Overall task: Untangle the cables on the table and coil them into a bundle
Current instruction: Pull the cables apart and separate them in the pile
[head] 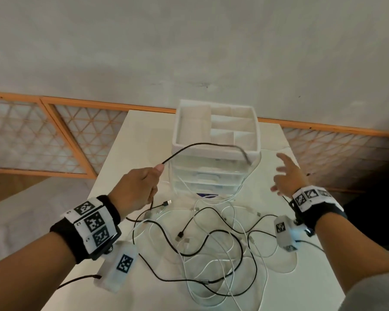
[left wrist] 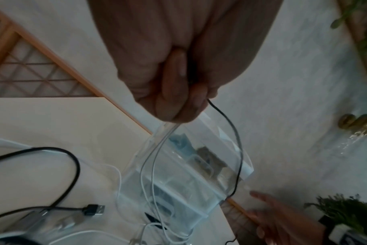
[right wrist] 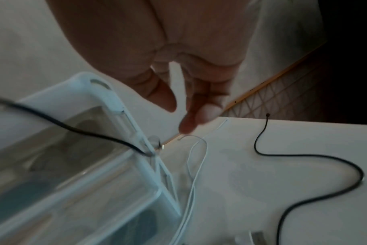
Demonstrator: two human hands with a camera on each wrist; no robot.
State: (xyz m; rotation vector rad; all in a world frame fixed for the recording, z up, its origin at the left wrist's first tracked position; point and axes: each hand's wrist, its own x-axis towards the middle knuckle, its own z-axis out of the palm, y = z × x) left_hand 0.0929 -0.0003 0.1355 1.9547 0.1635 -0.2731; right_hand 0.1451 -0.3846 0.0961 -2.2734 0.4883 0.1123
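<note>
A tangle of black and white cables (head: 211, 243) lies on the white table (head: 142, 140). My left hand (head: 154, 178) is raised above it and grips a black cable (head: 200, 143), which arcs rightward in front of the drawer unit with its blurred free end hanging. In the left wrist view the fist (left wrist: 178, 92) closes on that black cable (left wrist: 235, 132), and thin white strands (left wrist: 153, 157) also come out of it. My right hand (head: 285, 173) hovers right of the unit, fingers spread and holding nothing. In the right wrist view my right hand's fingers (right wrist: 195, 116) hang above a white cable loop (right wrist: 199, 149).
A white plastic drawer unit (head: 216, 131) with an open divided top tray stands at the back of the table. A black USB plug (left wrist: 94, 209) lies near the left hand. Another black cable (right wrist: 325, 165) snakes along the table's right side. Lattice panels line the floor behind.
</note>
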